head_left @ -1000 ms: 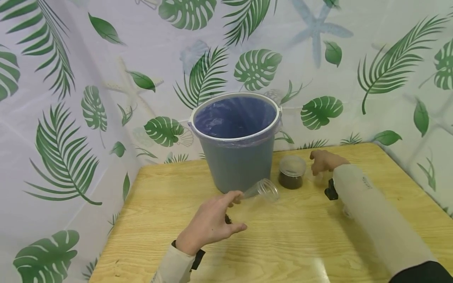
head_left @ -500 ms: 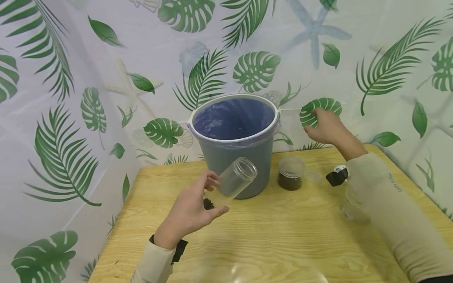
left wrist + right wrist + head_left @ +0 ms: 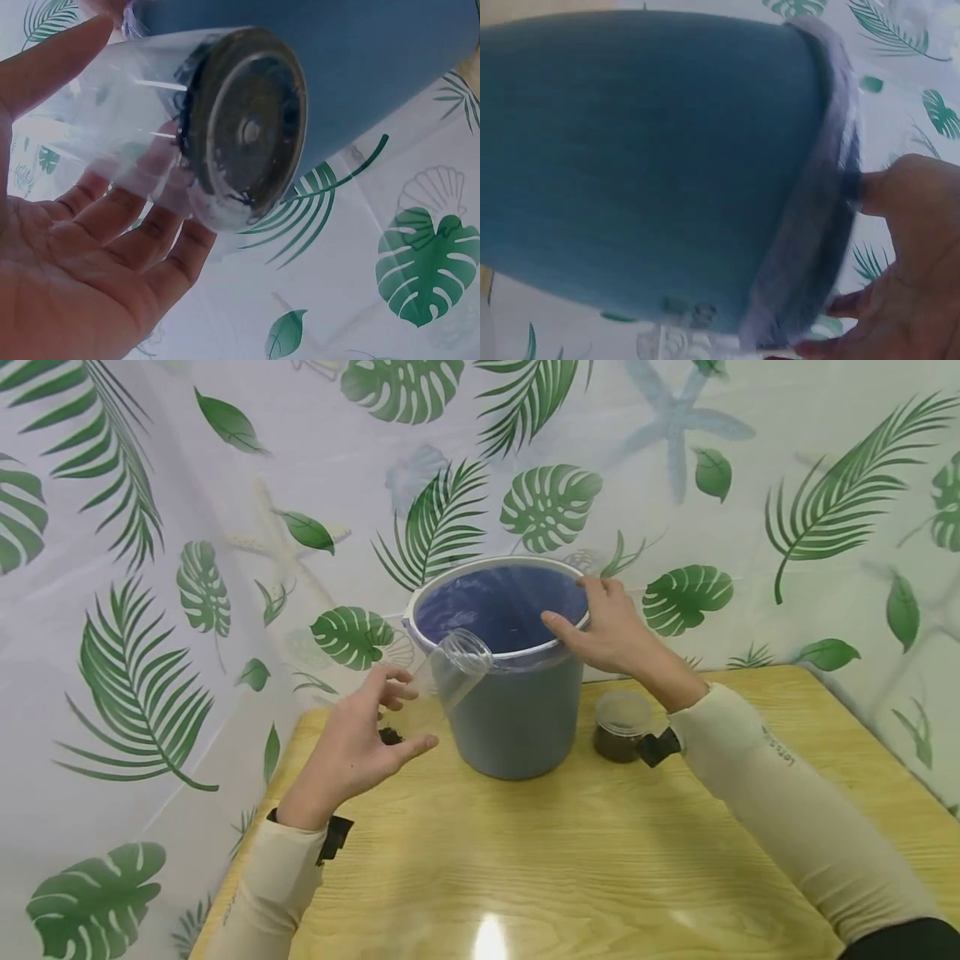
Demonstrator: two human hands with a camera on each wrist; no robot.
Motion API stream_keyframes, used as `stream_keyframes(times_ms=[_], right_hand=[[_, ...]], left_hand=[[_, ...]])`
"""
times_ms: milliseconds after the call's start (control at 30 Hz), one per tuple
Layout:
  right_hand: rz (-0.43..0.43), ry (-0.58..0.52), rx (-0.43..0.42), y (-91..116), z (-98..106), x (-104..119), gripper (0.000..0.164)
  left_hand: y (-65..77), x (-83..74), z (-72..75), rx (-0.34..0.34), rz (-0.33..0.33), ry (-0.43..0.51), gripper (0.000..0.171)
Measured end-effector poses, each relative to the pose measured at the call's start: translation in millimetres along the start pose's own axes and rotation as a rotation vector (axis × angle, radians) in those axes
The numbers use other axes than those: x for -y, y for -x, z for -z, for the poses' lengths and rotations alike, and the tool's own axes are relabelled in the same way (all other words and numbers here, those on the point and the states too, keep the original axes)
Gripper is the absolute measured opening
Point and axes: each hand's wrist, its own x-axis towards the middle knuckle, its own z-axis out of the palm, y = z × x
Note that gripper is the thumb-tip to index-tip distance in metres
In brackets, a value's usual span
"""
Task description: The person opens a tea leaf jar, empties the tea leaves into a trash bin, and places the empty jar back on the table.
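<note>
A clear plastic jar [image 3: 461, 672] is held in my left hand [image 3: 352, 743], tilted with its open mouth toward the bucket. Dark loose bits lie at the bottom of that jar, seen through its base in the left wrist view. Its mouth overlaps the near left rim of the blue-grey bucket [image 3: 513, 722], which has a bluish-purple liner folded over its edge. My right hand [image 3: 611, 627] is at the bucket's right rim, thumb and fingers spread over the opening. The right wrist view shows the thumb [image 3: 874, 191] close to the lined rim.
A round clear tub [image 3: 622, 727] with dark contents stands on the wooden table [image 3: 555, 860] to the right of the bucket, partly behind my right wrist. The leaf-patterned wall covering [image 3: 360, 493] rises right behind the bucket.
My left hand has lifted the jar from near the table and carried it left and up to the bucket's rim. My right hand has moved from beside the tub up and left to the bucket.
</note>
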Motion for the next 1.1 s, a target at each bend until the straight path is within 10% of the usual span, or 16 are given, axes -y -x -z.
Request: stream_keyframes(times_ms=[433, 1100], right_hand=[[-0.179, 0.019, 0.005, -13.1, -24.5, 12.2, 0.086], [-0.198, 0.073, 0.018, -11.0, -25.6, 12.6, 0.087]], left_hand=[[-38.2, 9.9, 20.3, -0.025, 0.017, -0.083, 0.069], [-88.5, 13.4, 40.7, -0.055, -0.051, -0.312, 0.062]])
